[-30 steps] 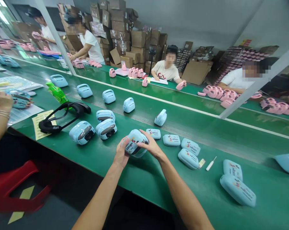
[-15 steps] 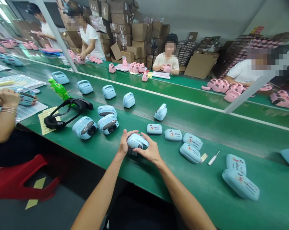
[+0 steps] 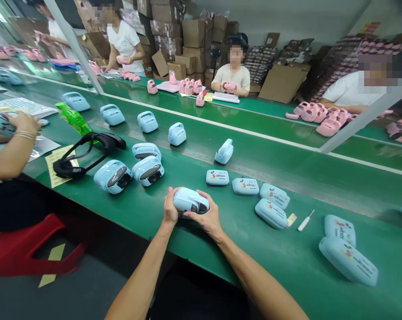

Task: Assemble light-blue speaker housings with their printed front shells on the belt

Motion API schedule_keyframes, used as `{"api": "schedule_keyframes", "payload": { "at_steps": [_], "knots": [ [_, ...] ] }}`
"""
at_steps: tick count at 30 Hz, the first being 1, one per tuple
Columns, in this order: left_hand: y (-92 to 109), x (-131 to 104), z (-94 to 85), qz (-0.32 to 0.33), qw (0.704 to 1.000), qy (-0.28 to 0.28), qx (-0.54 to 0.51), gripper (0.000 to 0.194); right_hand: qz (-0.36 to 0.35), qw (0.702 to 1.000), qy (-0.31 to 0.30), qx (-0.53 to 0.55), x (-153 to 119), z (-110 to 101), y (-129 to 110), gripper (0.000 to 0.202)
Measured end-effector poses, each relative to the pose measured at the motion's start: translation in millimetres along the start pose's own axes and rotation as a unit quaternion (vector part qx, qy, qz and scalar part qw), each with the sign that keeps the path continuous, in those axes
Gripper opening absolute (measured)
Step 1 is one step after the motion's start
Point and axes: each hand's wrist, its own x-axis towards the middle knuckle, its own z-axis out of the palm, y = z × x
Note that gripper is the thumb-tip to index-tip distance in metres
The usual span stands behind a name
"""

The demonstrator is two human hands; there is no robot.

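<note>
L hand [image 3: 170, 207] & R hand [image 3: 211, 218] fingers clamped on opp. ends of rounded light-blue plastic case [image 3: 186, 198], over flat green worktop [image 3: 141, 209]. Vs 1 s ago, printed face's turned down; top's now presented for work.

Clock from the blue toy [image 3: 189, 199] in the L hand [image 3: 170, 206] + R hand [image 3: 210, 214]: there's room at 12 o'clk, up the counter [image 3: 187, 172], then btwn a handled toy [image 3: 177, 135] at abt 11:30 and a thin-side toy [image 3: 224, 152] at 1. A toy pair [image 3: 147, 172] blocks 10, w/ a black headset [image 3: 77, 171] farther out. Flat cases [image 3: 246, 186] block 2 to 3. Room at 4, btwn R arm [image 3: 254, 269] and 2 big cases [image 3: 349, 262].
</note>
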Motion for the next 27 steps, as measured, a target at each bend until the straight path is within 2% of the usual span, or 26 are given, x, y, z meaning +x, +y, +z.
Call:
{"api": "schedule_keyframes", "payload": {
  "at_steps": [6,10,11,13,15,17,19,21,24,27],
  "knots": [
    [-1.3,-1.3,0.2,0.023,0.999,0.044,0.001,0.057,-0.029,0.999,0.011,-0.033,-3.9,3.0,-2.6,0.084],
    [10.2,-2.8,1.6,0.030,0.998,0.037,-0.032,0.046,-0.087,0.995,-0.040,-0.011,-3.3,-3.5,-4.8,0.074],
    [13.1,-2.4,2.0,0.017,0.998,0.041,-0.054,0.042,-0.108,0.993,-0.046,0.003,-2.7,-5.3,-4.9,0.068],
    [18.0,-0.1,3.6,-0.038,0.991,0.054,-0.113,0.033,-0.139,0.990,-0.020,0.021,-0.7,-7.9,-4.4,0.050],
    [21.6,4.2,6.7,-0.105,0.982,0.047,-0.148,0.031,-0.132,0.991,0.025,0.027,2.6,-9.7,-5.2,0.035],
    [24.6,11.2,10.8,-0.131,0.983,0.009,-0.131,0.033,-0.103,0.993,0.050,0.041,7.1,-12.6,-10.4,0.034],
    [27.9,22.3,14.4,-0.087,0.993,-0.034,-0.068,0.036,-0.079,0.995,0.047,0.050,12.5,-18.5,-22.1,0.036],
    [32.0,37.4,15.9,-0.017,0.998,-0.053,-0.007,0.038,-0.076,0.997,0.026,0.003,18.5,-27.8,-39.0,0.035],
    [36.2,63.0,14.4,0.045,0.998,-0.038,0.029,0.033,-0.116,0.984,-0.010,-0.134,28.1,-42.8,-63.1,0.030],
    [31.4,82.1,12.6,0.080,0.996,-0.009,0.046,0.026,-0.148,0.964,-0.027,-0.218,37.2,-51.3,-71.6,0.032]
  ]
}}
